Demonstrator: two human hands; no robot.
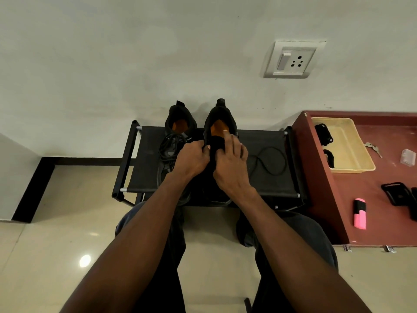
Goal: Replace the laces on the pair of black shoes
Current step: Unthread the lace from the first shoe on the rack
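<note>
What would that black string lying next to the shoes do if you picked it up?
The lace would probably flop and dangle, since it lies in loose curves on the rack. It looks thin, so likely very light. Pushed, it would probably bunch up or slide rather than roll.

Only one marking in view — a small white label [188, 138] on the tongue of the left black shoe [178, 123], lettering too small and blurred to read.
</note>
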